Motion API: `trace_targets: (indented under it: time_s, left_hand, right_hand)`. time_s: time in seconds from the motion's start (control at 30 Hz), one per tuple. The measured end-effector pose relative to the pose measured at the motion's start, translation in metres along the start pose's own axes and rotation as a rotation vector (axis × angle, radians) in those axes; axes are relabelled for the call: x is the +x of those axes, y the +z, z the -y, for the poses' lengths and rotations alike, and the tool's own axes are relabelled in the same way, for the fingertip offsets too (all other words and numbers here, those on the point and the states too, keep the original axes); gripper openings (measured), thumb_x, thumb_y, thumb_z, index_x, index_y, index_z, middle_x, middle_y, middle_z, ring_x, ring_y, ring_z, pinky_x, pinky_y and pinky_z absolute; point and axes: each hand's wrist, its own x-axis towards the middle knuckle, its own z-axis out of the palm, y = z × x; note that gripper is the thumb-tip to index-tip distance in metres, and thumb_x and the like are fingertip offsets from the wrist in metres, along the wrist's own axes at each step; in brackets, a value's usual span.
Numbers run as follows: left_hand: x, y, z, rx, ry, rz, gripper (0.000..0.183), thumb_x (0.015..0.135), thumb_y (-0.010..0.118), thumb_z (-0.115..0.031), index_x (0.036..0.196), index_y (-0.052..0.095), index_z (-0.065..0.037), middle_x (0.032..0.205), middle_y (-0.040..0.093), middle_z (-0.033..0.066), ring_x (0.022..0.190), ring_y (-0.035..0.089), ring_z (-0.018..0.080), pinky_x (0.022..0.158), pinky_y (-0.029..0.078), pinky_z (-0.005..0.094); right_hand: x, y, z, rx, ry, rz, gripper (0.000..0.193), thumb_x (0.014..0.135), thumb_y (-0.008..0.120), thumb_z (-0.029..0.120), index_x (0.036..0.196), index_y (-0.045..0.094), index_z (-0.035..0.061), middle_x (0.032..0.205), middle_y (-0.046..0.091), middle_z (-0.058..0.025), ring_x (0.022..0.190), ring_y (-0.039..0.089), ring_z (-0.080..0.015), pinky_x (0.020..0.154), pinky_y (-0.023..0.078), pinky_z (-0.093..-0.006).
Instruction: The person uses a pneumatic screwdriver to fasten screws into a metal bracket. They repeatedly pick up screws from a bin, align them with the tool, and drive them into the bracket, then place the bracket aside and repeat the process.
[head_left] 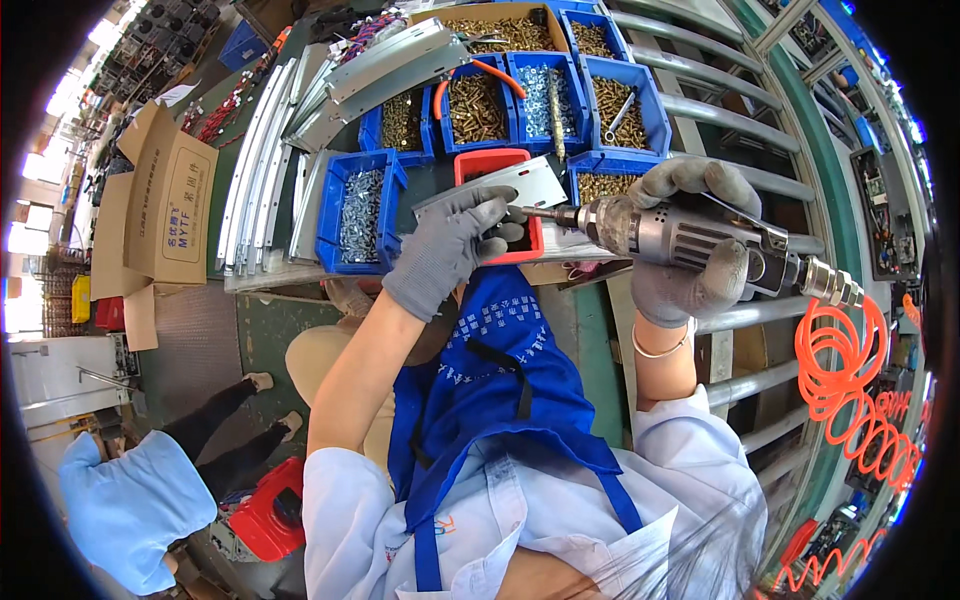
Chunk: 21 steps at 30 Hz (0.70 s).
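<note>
My right hand (697, 240), in a grey glove, is wrapped round a silver air screwdriver (690, 238) held level, its bit pointing left. My left hand (450, 245), also gloved, has thumb and fingers pinched together at the tip of the bit (545, 211). Whatever sits between those fingertips is too small to make out. Just behind the left hand a silver metal plate (540, 183) lies aslant over a red bin (480, 160). An orange coiled air hose (835, 365) hangs from the screwdriver's rear fitting.
Blue bins (385, 262) of screws and other small fasteners crowd the bench. Long metal strips (265, 165) and an open cardboard box (160, 210) are at the left. A roller conveyor (735, 140) runs along the right. Another person (140, 505) is at the lower left.
</note>
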Motion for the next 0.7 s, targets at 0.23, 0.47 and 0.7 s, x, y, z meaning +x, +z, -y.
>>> trace_targets:
  time_s: [0.23,0.47,0.7]
  left_hand:
    - [0.009,-0.002,0.011,-0.097,0.036,0.026,0.028,0.095,0.053,-0.016,0.118,0.055,0.001,0.099,0.064,0.0110,0.079,0.064,0.0154,0.062,0.055,0.0208]
    - [0.012,-0.003,0.013,-0.121,0.064,0.014,0.027,0.095,0.053,-0.015,0.116,0.056,0.002,0.097,0.064,0.0096,0.073,0.062,0.0130,0.059,0.052,0.0204]
    - [0.012,0.001,0.016,-0.119,0.141,0.077,0.029,0.094,0.056,-0.016,0.116,0.058,0.003,0.094,0.065,0.0072,0.077,0.061,0.0104,0.059,0.050,0.0188]
  right_hand:
    - [-0.001,0.009,-0.009,0.012,0.010,-0.144,0.053,0.079,0.071,0.034,0.117,0.054,0.0016,0.106,0.062,-0.0161,0.093,0.063,-0.0285,0.081,0.055,-0.0428]
    - [0.004,0.005,-0.009,0.020,0.021,-0.036,0.051,0.085,0.054,0.037,0.119,0.054,0.0003,0.108,0.061,-0.0151,0.098,0.060,-0.0236,0.088,0.050,-0.0379]
    - [0.005,0.006,-0.014,-0.034,0.031,-0.101,0.052,0.085,0.052,0.040,0.119,0.054,0.0008,0.104,0.062,-0.0156,0.092,0.061,-0.0256,0.080,0.051,-0.0376]
